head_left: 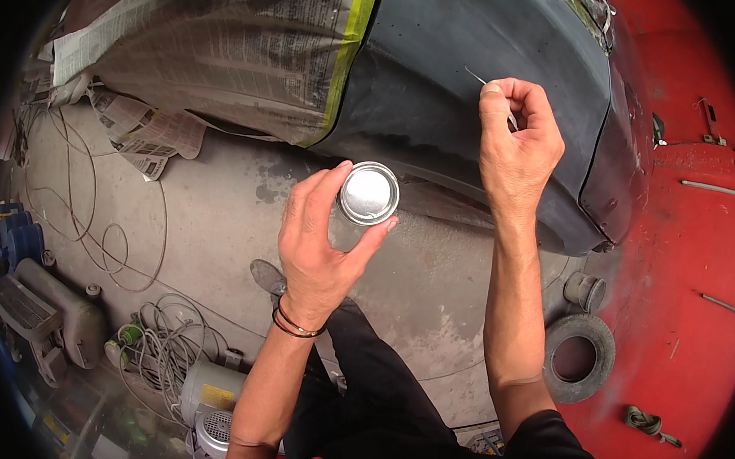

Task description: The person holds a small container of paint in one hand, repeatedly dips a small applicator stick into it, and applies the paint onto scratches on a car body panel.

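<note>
In my left hand (320, 247) is a small round metal tin (369, 194), its shiny silver end facing up at me. The thumb and fingers grip the tin from its sides. My right hand (519, 142) is raised to the right, pinching a thin metal tool (475, 75) whose fine tip points up and left. The rest of the tool is mostly hidden by the fingers. Behind both hands stands a car's dark grey body panel (449, 51), with a smooth matt surface. The tool's tip appears in front of this panel; whether it touches I cannot tell.
Newspaper masking (226, 62) with yellow-green tape (346, 64) covers the car's left part. Coiled cables (170, 344) and a grey compressor tank (69, 316) are at left. On the right lie a tyre (600, 358), a metal can (585, 291) and a knotted rope (650, 425).
</note>
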### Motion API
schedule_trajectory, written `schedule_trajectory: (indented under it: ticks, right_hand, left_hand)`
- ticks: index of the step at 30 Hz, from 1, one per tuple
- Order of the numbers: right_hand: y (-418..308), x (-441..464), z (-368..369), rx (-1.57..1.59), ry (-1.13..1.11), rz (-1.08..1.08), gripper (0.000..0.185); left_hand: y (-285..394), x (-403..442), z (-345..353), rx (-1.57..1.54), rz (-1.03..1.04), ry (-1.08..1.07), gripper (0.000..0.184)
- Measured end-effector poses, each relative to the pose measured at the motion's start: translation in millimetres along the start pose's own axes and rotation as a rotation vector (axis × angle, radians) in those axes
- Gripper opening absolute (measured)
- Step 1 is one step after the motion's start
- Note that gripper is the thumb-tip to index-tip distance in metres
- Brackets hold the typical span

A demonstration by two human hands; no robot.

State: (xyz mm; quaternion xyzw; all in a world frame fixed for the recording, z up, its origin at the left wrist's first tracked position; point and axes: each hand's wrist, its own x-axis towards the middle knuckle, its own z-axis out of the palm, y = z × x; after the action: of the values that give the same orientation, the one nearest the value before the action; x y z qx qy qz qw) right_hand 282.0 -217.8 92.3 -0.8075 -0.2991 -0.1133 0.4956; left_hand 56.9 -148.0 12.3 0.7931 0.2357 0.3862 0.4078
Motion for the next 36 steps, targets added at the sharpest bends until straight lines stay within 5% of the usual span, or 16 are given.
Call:
schedule_trajectory:
  ticks: [9, 19, 26, 36]
  right_hand:
    - [-2, 0, 0, -0.013, -0.001, 0.032, 0.013]
    - [-6, 7, -28, 0.065, -0.317, 0.114, 0.016]
    - [-28, -2, -42, -0.003, -0.557, -0.068, 0.011]
    - [-27, -9, -40, -0.073, -0.589, -0.065, 0.007]
  left_hand:
    - [1, 2, 3, -0.021, 0.017, 0.008, 0.081]
    - [6, 41, 19, -0.022, 0.082, 0.070, 0.078]
    - [9, 62, 30, -0.005, 0.175, 0.122, 0.079]
    - [4, 57, 33, 0.058, 0.194, 0.103, 0.080]
